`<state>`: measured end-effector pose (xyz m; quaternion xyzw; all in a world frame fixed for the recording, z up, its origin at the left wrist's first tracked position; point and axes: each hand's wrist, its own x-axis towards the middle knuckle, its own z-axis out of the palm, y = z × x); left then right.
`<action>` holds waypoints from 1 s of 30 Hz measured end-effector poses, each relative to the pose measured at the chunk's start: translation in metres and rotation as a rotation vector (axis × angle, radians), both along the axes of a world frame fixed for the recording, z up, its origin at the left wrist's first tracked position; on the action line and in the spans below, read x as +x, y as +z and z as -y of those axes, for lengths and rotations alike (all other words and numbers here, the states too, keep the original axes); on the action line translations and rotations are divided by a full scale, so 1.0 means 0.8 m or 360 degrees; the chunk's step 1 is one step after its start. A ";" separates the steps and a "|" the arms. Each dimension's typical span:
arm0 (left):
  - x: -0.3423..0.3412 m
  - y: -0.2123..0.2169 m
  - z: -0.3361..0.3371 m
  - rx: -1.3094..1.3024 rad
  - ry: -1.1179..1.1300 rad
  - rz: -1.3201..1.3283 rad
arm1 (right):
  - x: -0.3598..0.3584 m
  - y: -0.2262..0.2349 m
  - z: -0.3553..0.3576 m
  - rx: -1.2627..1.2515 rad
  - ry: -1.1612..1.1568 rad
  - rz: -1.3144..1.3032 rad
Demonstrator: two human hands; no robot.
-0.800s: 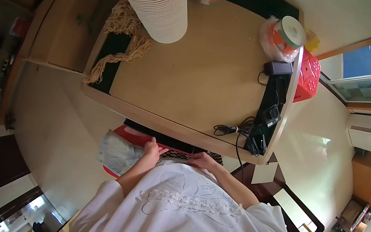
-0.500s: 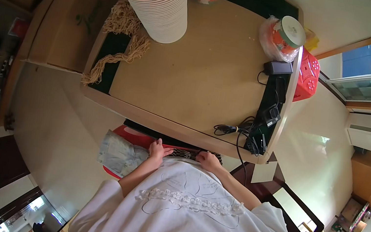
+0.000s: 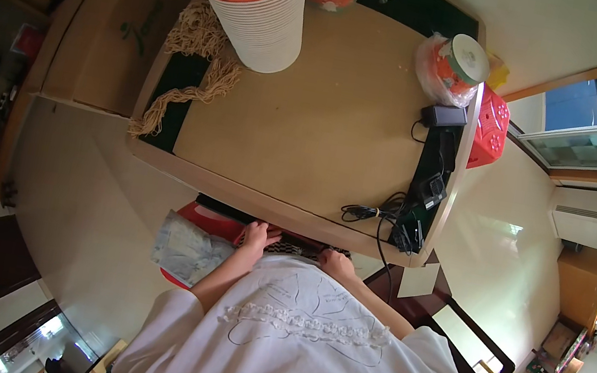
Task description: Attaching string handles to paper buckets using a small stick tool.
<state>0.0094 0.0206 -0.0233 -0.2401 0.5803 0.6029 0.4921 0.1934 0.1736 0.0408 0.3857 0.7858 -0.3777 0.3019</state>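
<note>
Both hands are low at the front of my white shirt (image 3: 309, 308), just below the table's near edge. My left hand (image 3: 255, 239) has its fingers bent inward, beside a black-and-white checked cloth (image 3: 295, 250). At the cloth's other side, my right hand (image 3: 334, 262) is closed with its knuckles up near the shirt hem. What either hand's fingers hold, if anything, is too small and partly hidden. Left of my left forearm lies a folded pale blue-grey cloth (image 3: 184, 246) over a red seat (image 3: 216, 224).
The brown-topped table (image 3: 309, 124) carries stacked orange-and-white paper cups (image 3: 260, 20), beige yarn (image 3: 201, 34), a wrapped orange roll (image 3: 455, 66), a black power adapter (image 3: 444, 116) and coiled black cables (image 3: 369, 213). A cardboard box (image 3: 107, 49) stands left. Dark wooden chair (image 3: 475, 341) is right.
My left hand's raised thumb has come down, and its fingers bend further over toward the checked cloth. The right hand shifts only slightly. The whole view has tilted a little.
</note>
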 end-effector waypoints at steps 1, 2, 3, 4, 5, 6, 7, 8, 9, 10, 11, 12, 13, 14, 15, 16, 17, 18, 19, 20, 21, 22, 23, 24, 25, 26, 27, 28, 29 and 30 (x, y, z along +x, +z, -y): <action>-0.001 -0.001 0.001 0.0001 0.0003 -0.0001 | 0.001 -0.005 0.000 0.0001 0.0003 -0.0001; -0.002 -0.002 0.003 -0.0022 -0.0024 -0.0082 | 0.001 -0.013 -0.001 0.0054 0.0026 0.0040; -0.003 0.002 0.004 -0.0048 -0.0051 -0.0162 | 0.004 -0.022 -0.001 0.0103 0.0049 0.0082; -0.006 0.011 0.007 -0.0052 -0.0052 -0.0161 | 0.009 -0.030 0.000 0.0099 0.0049 0.0083; -0.011 0.021 0.012 -0.0177 -0.0112 -0.0152 | 0.017 -0.038 0.000 0.0351 0.0168 -0.0023; -0.018 0.029 0.018 -0.0303 -0.0169 -0.0148 | 0.024 -0.047 0.000 0.0603 0.0288 -0.0136; -0.021 0.021 0.033 -0.0394 -0.0149 -0.0129 | 0.028 -0.060 -0.003 0.0471 0.0347 -0.0008; -0.025 0.014 0.048 -0.0425 -0.0075 -0.0053 | 0.037 -0.069 0.002 0.0557 0.0413 0.0060; -0.031 0.006 0.061 -0.0456 0.0001 0.0028 | 0.046 -0.073 0.009 0.0642 0.0482 0.0131; -0.037 0.017 0.052 -0.0406 0.0168 0.0121 | 0.084 -0.124 0.020 0.0884 0.0314 -0.0100; -0.041 0.003 0.074 -0.0334 0.0277 0.0103 | 0.076 -0.120 0.022 0.0872 0.0333 -0.0121; -0.047 -0.015 0.092 -0.0251 0.0373 0.0089 | 0.071 -0.109 0.020 0.0746 0.0324 -0.0066; -0.060 -0.025 0.097 -0.0244 0.0439 0.0177 | 0.064 -0.092 0.015 0.0627 0.0308 -0.0004; -0.070 -0.033 0.103 -0.0237 0.0440 0.0174 | 0.052 -0.077 0.009 0.0634 0.0309 -0.0008; -0.076 -0.041 0.111 -0.0144 0.0469 0.0227 | 0.035 -0.057 0.001 0.0246 0.0426 0.0086; -0.082 -0.045 0.113 -0.0049 0.0499 0.0276 | 0.014 -0.029 -0.008 -0.0142 0.0540 0.0176; -0.085 -0.029 0.094 0.0028 0.0452 0.0238 | -0.009 0.034 -0.019 -0.0115 0.0722 -0.0209; -0.094 -0.022 0.082 0.0048 0.0436 0.0233 | -0.031 0.078 -0.020 -0.0179 0.0470 -0.0425; -0.104 -0.017 0.075 0.0099 0.0368 0.0245 | -0.046 0.099 -0.018 -0.0248 0.0219 -0.0646; -0.115 -0.011 0.068 0.0152 0.0303 0.0253 | -0.055 0.084 -0.019 -0.0268 0.0169 -0.1101; -0.121 -0.014 0.079 0.0210 0.0231 0.0255 | -0.073 0.109 -0.023 -0.0266 0.0188 -0.1120; -0.127 -0.008 0.079 0.0107 0.0044 0.0306 | -0.100 0.149 -0.034 -0.0268 0.0205 -0.0911; -0.137 0.004 0.075 0.0009 -0.0153 0.0353 | -0.125 0.180 -0.045 -0.0258 0.0210 -0.0701; -0.155 0.018 0.075 -0.0058 -0.0657 0.0280 | -0.138 0.191 -0.059 -0.0389 0.0134 -0.0708; -0.174 0.048 0.058 -0.0144 -0.1080 0.0123 | -0.150 0.207 -0.073 -0.0285 0.0129 -0.0821; -0.195 0.083 0.041 -0.0242 -0.1487 -0.0054 | -0.165 0.227 -0.089 -0.0184 0.0134 -0.0941; -0.219 0.096 0.042 -0.0122 -0.1448 -0.0106 | -0.185 0.253 -0.105 -0.0202 0.0127 -0.0973; -0.249 0.130 0.029 0.0108 -0.1536 -0.0377 | -0.202 0.272 -0.125 -0.0098 0.0171 -0.1018; -0.287 0.170 0.008 0.0341 -0.1613 -0.0655 | -0.221 0.292 -0.145 0.0010 0.0217 -0.1067; -0.326 0.195 -0.004 0.0378 -0.1698 -0.1089 | -0.245 0.313 -0.162 0.0131 0.0287 -0.1059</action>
